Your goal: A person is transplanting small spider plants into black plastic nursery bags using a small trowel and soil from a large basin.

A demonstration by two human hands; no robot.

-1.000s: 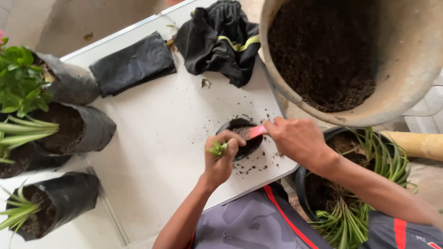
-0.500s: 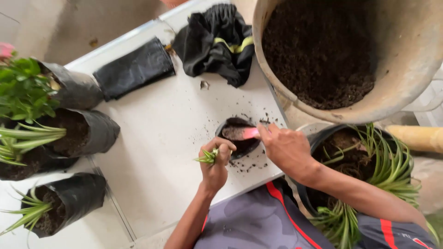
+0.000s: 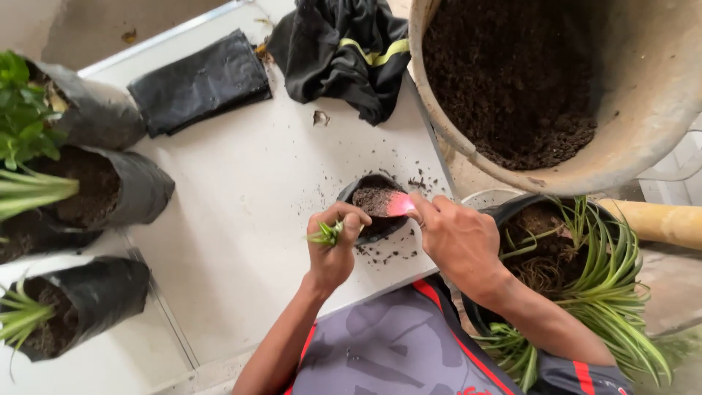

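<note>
A small black planting bag (image 3: pixel 373 208) stood on the white table (image 3: pixel 241 219), a little right of the centre of the frame, with its open mouth facing up and dark soil inside. The right hand (image 3: pixel 457 238) lay just beside it, at the lower right of the bag, with the back of the hand turned up and the forearm running down to the lower right corner. Its fingers were pressed together around a small pink tool (image 3: pixel 401 205). The long axis of the tool went from the fingertips toward the upper left, and its flat end pointed into the soil of the bag.

The left hand (image 3: pixel 333 249) was just left of the bag, and its forearm came up from the bottom edge of the frame. Thumb and fingers pinched a small green plantlet (image 3: pixel 325 234), whose narrow leaves pointed to the left, away from the bag. The fist was curled and the wrist was nearly straight.

Loose crumbs of soil lay on the table around the bag. A large bucket of soil (image 3: pixel 556 88) filled the upper right. A pot with long striped leaves (image 3: pixel 585 271) stood at the lower right, beside the right forearm.
</note>
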